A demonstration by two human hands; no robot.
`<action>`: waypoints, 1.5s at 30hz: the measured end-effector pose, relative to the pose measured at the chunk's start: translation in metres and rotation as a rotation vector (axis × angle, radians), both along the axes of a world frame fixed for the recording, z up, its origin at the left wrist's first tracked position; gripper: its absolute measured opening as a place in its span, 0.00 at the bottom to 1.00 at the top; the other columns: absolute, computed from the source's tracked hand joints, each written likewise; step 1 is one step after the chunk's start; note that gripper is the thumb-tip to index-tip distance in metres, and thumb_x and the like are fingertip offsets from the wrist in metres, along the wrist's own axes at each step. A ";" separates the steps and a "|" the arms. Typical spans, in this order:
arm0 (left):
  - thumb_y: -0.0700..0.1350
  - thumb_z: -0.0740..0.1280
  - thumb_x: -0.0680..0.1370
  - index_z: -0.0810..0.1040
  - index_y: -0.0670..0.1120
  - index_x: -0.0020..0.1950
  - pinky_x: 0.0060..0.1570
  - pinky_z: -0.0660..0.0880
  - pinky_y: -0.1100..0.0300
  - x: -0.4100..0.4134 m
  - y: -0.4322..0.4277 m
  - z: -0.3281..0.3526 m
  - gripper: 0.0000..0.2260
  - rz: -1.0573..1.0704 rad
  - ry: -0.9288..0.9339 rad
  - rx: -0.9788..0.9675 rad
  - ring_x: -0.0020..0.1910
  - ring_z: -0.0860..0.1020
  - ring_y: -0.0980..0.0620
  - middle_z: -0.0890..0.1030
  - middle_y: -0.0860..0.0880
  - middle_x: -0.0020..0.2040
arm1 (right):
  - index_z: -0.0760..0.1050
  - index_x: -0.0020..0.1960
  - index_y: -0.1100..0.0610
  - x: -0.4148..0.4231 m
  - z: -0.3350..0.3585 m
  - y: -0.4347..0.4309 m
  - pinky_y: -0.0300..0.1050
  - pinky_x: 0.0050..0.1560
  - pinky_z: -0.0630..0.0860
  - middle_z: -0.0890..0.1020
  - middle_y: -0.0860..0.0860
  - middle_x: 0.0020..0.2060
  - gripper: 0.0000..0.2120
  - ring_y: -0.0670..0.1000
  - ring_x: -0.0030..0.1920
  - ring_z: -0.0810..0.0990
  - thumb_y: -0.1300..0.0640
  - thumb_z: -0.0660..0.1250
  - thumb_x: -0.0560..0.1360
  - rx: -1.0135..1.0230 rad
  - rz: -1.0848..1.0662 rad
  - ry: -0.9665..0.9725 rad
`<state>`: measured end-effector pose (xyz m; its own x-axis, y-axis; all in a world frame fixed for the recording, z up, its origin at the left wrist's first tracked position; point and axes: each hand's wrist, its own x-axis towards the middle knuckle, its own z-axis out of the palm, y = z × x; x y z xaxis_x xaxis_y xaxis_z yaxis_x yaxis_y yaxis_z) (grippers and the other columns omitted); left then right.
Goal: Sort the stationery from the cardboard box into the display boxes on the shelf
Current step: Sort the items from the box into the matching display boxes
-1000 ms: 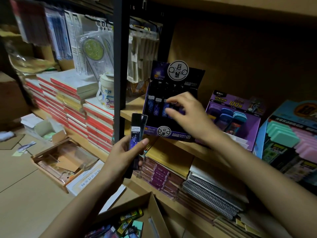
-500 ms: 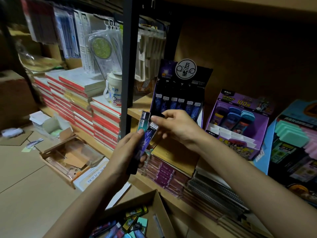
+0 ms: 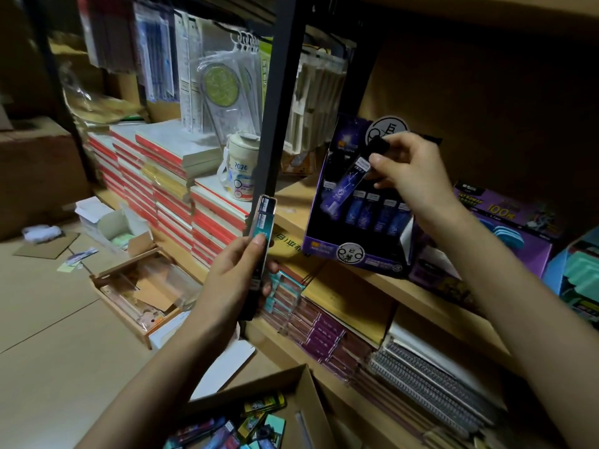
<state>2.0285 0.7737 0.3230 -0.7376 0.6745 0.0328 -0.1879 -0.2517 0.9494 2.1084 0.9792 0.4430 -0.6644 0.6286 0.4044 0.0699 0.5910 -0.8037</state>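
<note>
1. Nearest, at the bottom edge, an open cardboard box (image 3: 306,382) holds a loose heap of colourful stationery packs (image 3: 249,422).
2. Above it, the left hand (image 3: 236,277) is raised with its forearm coming up from the lower left. Its fingers curl round a bundle of slim packs (image 3: 263,222) held upright, and the thumb presses on the teal front.
3. The bundle's top overlaps a black shelf post (image 3: 282,92) in this view.
4. Further in and to the right, the right hand (image 3: 411,170) reaches over the wooden shelf (image 3: 389,283). Its thumb and fingertips pinch the dark top end of a purple pack (image 3: 343,186).
5. That pack slants down to the left, with its lower end over the left side of a dark display box (image 3: 353,251) that stands at the shelf's front edge. A row of similar blue packs stands in the box. Whether the held pack sits in a slot cannot be told.
6. Just right of it is a purple display box (image 3: 505,222), partly hidden by the right forearm.
7. On the lower shelf lie spiral notebooks (image 3: 431,390).
8. Left of the post are a white mug (image 3: 241,170), stacks of red-edged notebooks (image 3: 168,189) and, behind them, hanging clear packets (image 3: 223,82).
</note>
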 end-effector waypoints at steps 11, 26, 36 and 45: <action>0.52 0.59 0.80 0.75 0.45 0.53 0.21 0.67 0.69 -0.003 -0.004 0.000 0.12 0.085 0.020 -0.057 0.25 0.73 0.59 0.78 0.49 0.37 | 0.76 0.57 0.55 -0.026 -0.034 0.005 0.28 0.42 0.67 0.77 0.46 0.46 0.10 0.46 0.47 0.75 0.60 0.66 0.76 0.457 -0.017 -0.139; 0.54 0.61 0.77 0.75 0.43 0.53 0.21 0.69 0.70 -0.001 -0.001 -0.002 0.15 0.048 0.032 -0.059 0.26 0.77 0.60 0.80 0.55 0.32 | 0.72 0.53 0.58 -0.051 -0.052 0.008 0.37 0.36 0.71 0.77 0.52 0.39 0.09 0.49 0.39 0.77 0.61 0.69 0.74 0.369 -0.160 -0.167; 0.57 0.63 0.73 0.76 0.44 0.52 0.26 0.71 0.68 0.002 -0.003 -0.006 0.18 -0.146 0.168 -0.022 0.28 0.77 0.58 0.81 0.51 0.35 | 0.68 0.60 0.53 -0.002 -0.049 -0.052 0.47 0.45 0.79 0.81 0.51 0.46 0.16 0.49 0.45 0.81 0.47 0.64 0.76 -0.052 0.117 -0.179; 0.54 0.71 0.66 0.79 0.46 0.54 0.42 0.81 0.57 -0.003 -0.003 -0.009 0.20 -0.207 0.149 -0.123 0.46 0.83 0.48 0.84 0.47 0.47 | 0.75 0.54 0.61 0.032 -0.073 -0.064 0.37 0.42 0.79 0.83 0.54 0.43 0.09 0.48 0.42 0.83 0.60 0.66 0.74 -0.664 0.280 0.069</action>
